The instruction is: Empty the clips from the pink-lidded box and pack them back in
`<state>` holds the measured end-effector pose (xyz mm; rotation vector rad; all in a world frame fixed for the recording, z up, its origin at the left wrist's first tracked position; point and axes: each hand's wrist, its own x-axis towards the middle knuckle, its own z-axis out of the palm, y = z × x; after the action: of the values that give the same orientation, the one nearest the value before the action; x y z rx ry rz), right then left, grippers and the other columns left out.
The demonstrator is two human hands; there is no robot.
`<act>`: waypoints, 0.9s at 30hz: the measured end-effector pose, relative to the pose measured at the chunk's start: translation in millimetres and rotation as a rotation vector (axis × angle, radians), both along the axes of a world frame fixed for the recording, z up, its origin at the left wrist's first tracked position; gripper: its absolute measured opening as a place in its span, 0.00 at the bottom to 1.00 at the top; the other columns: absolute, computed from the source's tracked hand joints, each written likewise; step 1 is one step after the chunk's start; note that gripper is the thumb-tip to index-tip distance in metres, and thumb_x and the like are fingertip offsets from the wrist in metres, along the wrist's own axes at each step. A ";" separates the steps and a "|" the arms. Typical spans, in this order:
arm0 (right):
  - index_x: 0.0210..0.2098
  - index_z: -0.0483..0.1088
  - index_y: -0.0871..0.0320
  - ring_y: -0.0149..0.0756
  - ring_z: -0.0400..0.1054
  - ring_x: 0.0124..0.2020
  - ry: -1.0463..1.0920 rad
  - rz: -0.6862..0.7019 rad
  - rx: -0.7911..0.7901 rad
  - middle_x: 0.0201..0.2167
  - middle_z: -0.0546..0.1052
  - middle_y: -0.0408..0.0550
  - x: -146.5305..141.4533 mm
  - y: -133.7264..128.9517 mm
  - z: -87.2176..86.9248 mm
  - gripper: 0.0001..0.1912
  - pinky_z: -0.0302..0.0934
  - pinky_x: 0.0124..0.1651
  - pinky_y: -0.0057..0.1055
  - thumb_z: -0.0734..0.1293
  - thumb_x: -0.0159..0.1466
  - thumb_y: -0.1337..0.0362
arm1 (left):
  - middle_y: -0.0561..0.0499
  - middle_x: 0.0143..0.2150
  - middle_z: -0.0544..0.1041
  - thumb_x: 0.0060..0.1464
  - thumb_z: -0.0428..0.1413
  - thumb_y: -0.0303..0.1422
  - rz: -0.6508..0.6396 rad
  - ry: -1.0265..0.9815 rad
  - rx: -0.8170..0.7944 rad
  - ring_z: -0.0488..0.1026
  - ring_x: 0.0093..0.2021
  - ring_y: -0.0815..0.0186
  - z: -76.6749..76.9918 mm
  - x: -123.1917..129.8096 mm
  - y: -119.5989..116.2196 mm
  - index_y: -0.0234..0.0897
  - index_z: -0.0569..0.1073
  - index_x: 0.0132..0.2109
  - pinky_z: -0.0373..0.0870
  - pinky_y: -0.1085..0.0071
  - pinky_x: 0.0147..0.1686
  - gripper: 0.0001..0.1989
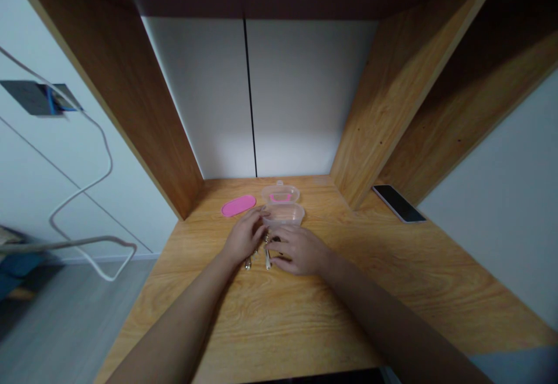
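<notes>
- Taking the clear plastic case (291,215) as the clock's centre: it sits open on the wood-grain desktop (248,326), its transparent lid (265,194) folded back at twelve, probably so the inside lies within reach.
- The left hand (246,234) is at eight, fingers bent, fingertips at the case's near-left end, perhaps steadying it; whether they grip anything, I cannot tell.
- The right hand (299,250) is at five, fingers loosely curved beside a slim metal tool (267,261); whether it pinches that, I cannot tell.
- More metal pieces (248,264) lie towards seven, seemingly kept close for both hands; the fingers partly hide them.
- The pink oval plate (238,205) lies flat between nine and ten, apart from the case.
- The smartphone (399,203) rests at three, well aside, leaving elbow room.
</notes>
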<state>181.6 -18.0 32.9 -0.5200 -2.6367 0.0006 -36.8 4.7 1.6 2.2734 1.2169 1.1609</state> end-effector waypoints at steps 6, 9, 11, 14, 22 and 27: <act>0.59 0.71 0.54 0.50 0.62 0.63 -0.056 0.054 -0.061 0.62 0.69 0.57 -6.1 -6.7 -1.5 0.26 0.59 0.63 0.48 0.66 0.66 0.49 | 0.43 0.56 0.76 0.61 0.56 0.29 -0.006 -0.063 -0.025 0.73 0.58 0.57 -3.5 -5.7 5.2 0.42 0.75 0.53 0.70 0.54 0.60 0.14; 0.56 0.74 0.53 0.47 0.63 0.63 -0.078 0.066 -0.103 0.61 0.71 0.56 -4.2 -5.3 -2.5 0.22 0.59 0.64 0.47 0.66 0.66 0.50 | 0.42 0.55 0.77 0.61 0.57 0.29 -0.003 -0.081 -0.024 0.73 0.58 0.56 -3.5 -6.8 6.4 0.41 0.75 0.52 0.69 0.53 0.60 0.13; 0.52 0.76 0.53 0.45 0.65 0.61 -0.071 0.074 -0.123 0.59 0.73 0.54 -1.2 -3.3 -2.6 0.19 0.59 0.64 0.45 0.67 0.66 0.53 | 0.42 0.55 0.77 0.60 0.57 0.29 -0.003 -0.085 -0.019 0.73 0.59 0.56 -2.9 -6.7 6.6 0.42 0.76 0.52 0.69 0.52 0.61 0.13; 0.48 0.78 0.53 0.44 0.68 0.59 -0.057 0.074 -0.150 0.57 0.75 0.53 5.7 -0.2 -1.8 0.15 0.61 0.62 0.43 0.69 0.64 0.58 | 0.42 0.56 0.77 0.60 0.58 0.30 -0.001 -0.097 -0.017 0.73 0.60 0.55 -1.9 -6.2 6.0 0.42 0.76 0.51 0.69 0.52 0.61 0.12; 0.48 0.78 0.54 0.42 0.73 0.54 0.035 0.034 -0.286 0.53 0.78 0.52 29.2 8.7 3.4 0.17 0.64 0.58 0.38 0.73 0.60 0.57 | 0.42 0.58 0.76 0.60 0.58 0.30 0.017 -0.062 -0.002 0.72 0.60 0.55 -3.1 -6.6 5.7 0.42 0.77 0.51 0.68 0.52 0.62 0.13; 0.41 0.79 0.53 0.37 0.76 0.41 -0.008 -0.212 -0.278 0.38 0.82 0.47 42.4 14.4 11.1 0.08 0.66 0.45 0.32 0.69 0.64 0.62 | 0.42 0.58 0.76 0.60 0.58 0.30 0.010 -0.040 0.013 0.71 0.61 0.56 -2.6 -6.8 4.2 0.41 0.76 0.52 0.67 0.52 0.63 0.13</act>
<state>224.0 -3.6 44.0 -0.8912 -2.5897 0.3034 -43.5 8.8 -1.0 2.2452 1.2107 1.2157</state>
